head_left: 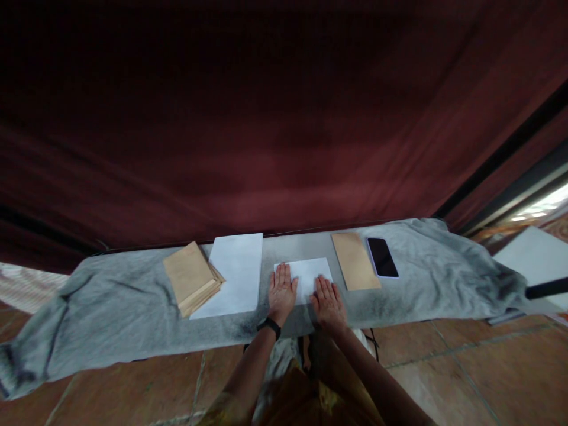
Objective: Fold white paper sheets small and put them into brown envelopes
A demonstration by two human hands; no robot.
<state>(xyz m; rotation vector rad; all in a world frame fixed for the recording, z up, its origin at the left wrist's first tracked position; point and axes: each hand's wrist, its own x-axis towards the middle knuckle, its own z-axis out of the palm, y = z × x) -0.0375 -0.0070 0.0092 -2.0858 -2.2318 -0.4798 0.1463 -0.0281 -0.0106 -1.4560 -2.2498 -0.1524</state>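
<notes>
From left to right lie envelopes (189,272), papers (239,266), sheet (309,271), lone envelope (355,261), phone (382,258).

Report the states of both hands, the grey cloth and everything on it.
Left hand: open, palm down
Right hand: open, palm down
Small white rectangular paper: flat, partly under hands
Large white rectangular paper: flat, partly covered
Brown rectangular paper stack: fanned
Single brown paper rectangle: flat
Purple-rimmed rectangular phone: screen dark
Grey cloth: wrinkled at ends

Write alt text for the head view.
Left hand and right hand rest flat, fingers on a small white sheet. On grey cloth, a brown paper stack overlaps a larger white sheet at left; a brown sheet and phone lie at right.
</notes>
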